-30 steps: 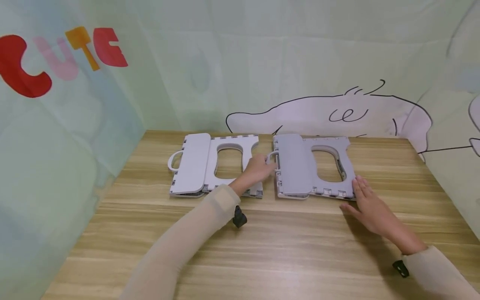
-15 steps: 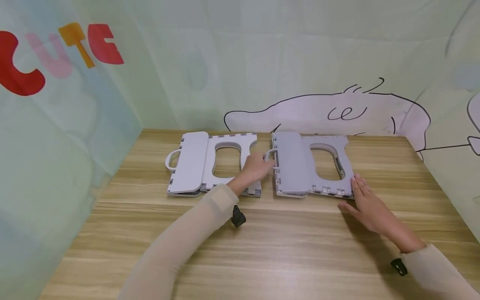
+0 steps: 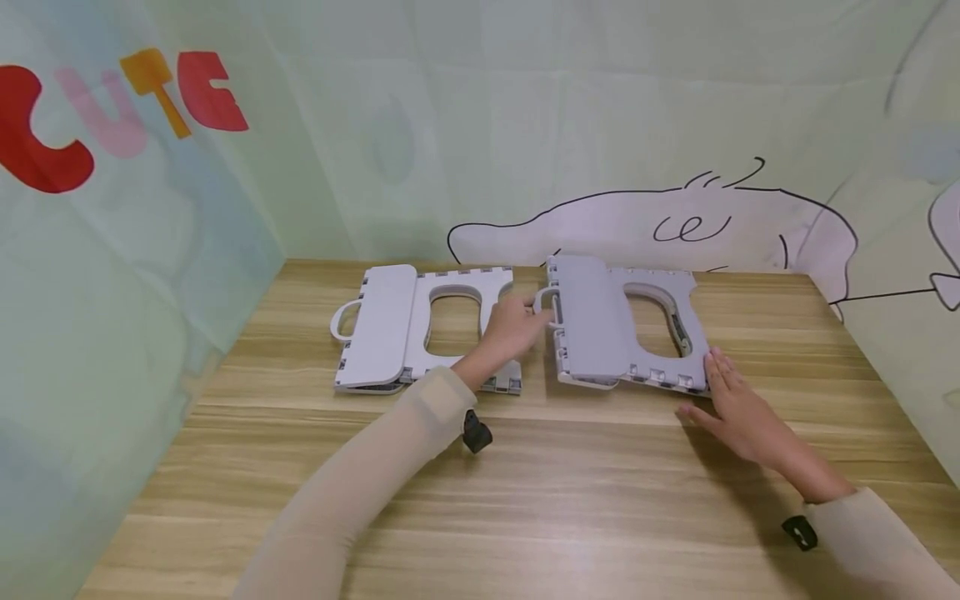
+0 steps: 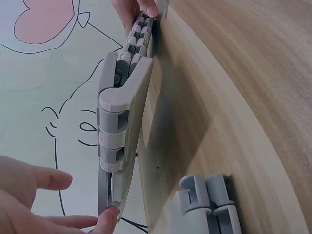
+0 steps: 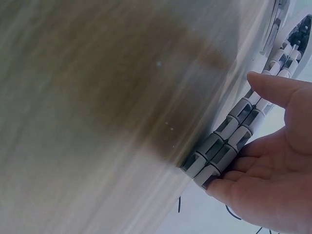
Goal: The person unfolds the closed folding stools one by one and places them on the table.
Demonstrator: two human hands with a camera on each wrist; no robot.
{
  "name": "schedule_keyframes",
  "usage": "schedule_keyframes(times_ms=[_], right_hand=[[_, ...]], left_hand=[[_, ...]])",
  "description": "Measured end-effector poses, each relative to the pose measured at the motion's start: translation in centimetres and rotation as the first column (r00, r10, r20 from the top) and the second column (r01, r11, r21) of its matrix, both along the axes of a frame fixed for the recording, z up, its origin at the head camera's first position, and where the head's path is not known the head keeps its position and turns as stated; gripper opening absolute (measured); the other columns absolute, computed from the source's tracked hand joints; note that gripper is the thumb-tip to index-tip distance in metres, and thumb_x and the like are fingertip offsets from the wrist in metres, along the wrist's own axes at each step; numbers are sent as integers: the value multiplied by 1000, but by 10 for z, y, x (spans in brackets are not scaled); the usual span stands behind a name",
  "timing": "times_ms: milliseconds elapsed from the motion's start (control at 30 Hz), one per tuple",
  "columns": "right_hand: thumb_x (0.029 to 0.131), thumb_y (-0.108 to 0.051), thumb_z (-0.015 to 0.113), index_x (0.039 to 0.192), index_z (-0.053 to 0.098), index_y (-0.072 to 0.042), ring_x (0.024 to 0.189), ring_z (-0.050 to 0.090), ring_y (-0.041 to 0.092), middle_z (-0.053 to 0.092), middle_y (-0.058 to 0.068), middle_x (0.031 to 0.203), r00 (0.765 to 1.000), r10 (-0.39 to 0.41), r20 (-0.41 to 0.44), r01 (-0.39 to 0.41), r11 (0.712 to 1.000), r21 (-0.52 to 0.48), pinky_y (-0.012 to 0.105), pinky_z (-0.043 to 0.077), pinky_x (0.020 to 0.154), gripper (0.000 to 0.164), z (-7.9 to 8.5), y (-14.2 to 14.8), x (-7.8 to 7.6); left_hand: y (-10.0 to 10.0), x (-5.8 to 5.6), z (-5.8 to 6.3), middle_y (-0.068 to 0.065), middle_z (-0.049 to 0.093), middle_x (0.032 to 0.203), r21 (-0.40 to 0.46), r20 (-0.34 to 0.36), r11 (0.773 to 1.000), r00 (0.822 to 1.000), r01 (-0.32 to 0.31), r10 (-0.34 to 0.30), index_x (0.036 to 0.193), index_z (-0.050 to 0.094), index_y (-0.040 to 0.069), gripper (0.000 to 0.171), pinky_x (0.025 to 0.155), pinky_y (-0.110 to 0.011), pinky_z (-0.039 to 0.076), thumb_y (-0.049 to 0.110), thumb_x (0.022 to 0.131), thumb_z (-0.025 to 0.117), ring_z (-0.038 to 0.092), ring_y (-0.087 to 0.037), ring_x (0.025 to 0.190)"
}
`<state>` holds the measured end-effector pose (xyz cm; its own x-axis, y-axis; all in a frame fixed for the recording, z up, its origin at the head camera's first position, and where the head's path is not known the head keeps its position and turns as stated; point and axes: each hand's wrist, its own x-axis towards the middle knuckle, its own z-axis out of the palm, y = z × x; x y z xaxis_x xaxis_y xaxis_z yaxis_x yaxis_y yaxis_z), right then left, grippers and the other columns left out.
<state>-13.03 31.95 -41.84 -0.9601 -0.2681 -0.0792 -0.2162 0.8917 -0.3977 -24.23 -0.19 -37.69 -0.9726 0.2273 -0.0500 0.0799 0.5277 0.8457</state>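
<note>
Two folding step stools, folded flat, are side by side on the wooden table in the head view. The greyer right stool has its left end tilted up off the tabletop, its right end low. My left hand holds it by the small loop handle on its left side. Straight fingers of my right hand rest against its near right corner. Close up in the right wrist view, the thumb of that hand lies along the hinged edge. The whiter left stool lies beneath my left forearm.
The wooden table runs back to a pale green printed cloth hanging behind and along the left side. The left stool's own loop handle sticks out to its left.
The left end of the right stool has risen slightly off the table with my left hand on its handle. The right hand and the left stool stay in place.
</note>
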Motion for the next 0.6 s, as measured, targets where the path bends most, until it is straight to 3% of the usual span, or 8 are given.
schedule_keyframes(times_ms=[200, 267, 400, 500, 600], right_hand=[[101, -36, 59, 147, 3, 22, 144, 2, 54, -2, 41, 155, 1000, 10, 4, -10, 1000, -8, 60, 7, 116, 92, 0, 3, 0], [101, -37, 58, 148, 3, 21, 144, 2, 53, -3, 40, 155, 1000, 11, 4, -10, 1000, -15, 59, 7, 116, 92, 0, 3, 0], [102, -36, 58, 148, 2, 20, 144, 2, 52, -3, 40, 155, 1000, 10, 2, -10, 999, -36, 59, 6, 117, 92, -1, 6, 0], [102, -36, 58, 149, 1, 19, 145, 1, 52, -4, 39, 155, 1000, 6, 5, -6, 999, -49, 58, 6, 117, 92, -2, 9, 0], [102, -36, 58, 150, -1, 17, 145, 0, 51, -5, 38, 156, 1000, 3, 15, -2, 998, -62, 58, 5, 117, 92, -2, 10, 0]], left_hand=[[1, 0, 6, 4, 43, 53, 26, -24, 1000, 1000, -17, 18, 130, 62, -3, 42, 44, -20, 34, 21, 96, 60, 38, -8, 46], [2, 0, 8, -1, 51, 58, 37, -36, 999, 999, -23, 24, 130, 62, -2, 42, 45, -20, 34, 20, 95, 61, 39, -8, 48], [4, -1, 12, -7, 71, 87, 52, -40, 998, 998, -43, 45, 135, 60, 1, 46, 49, -20, 38, 20, 94, 61, 49, -9, 57], [6, -1, 15, -8, 73, 107, 62, -47, 997, 997, -55, 58, 136, 59, 1, 47, 52, -20, 40, 20, 93, 62, 56, -11, 66], [8, 0, 20, -8, 72, 113, 79, -58, 995, 996, -61, 66, 137, 58, 2, 47, 54, -20, 42, 20, 94, 62, 60, -12, 75]])
